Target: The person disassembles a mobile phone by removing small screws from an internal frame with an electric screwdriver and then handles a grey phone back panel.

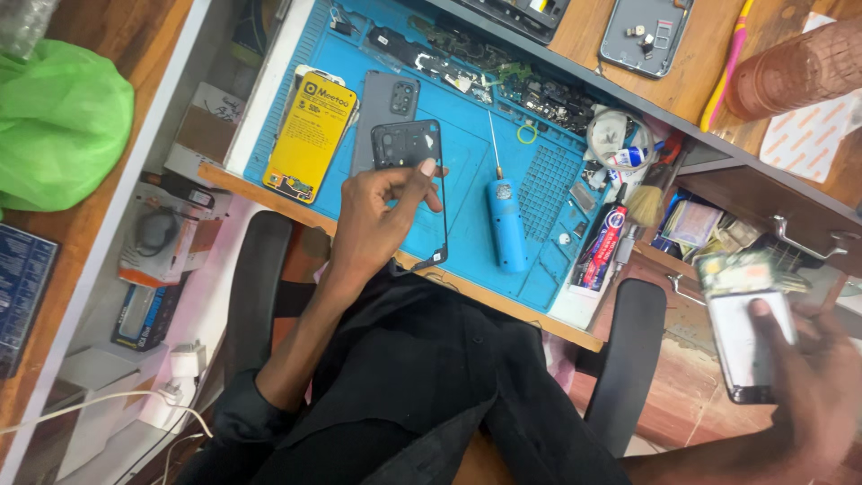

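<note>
Left hand pinches black phone frame above blue mat, yellow battery further left. Blue screwdriver between hands. Right hand grips opened phone, off table edge.

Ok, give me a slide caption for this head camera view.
Left hand holds a black plastic phone frame over a blue repair mat; right hand grips an opened phone.
</note>
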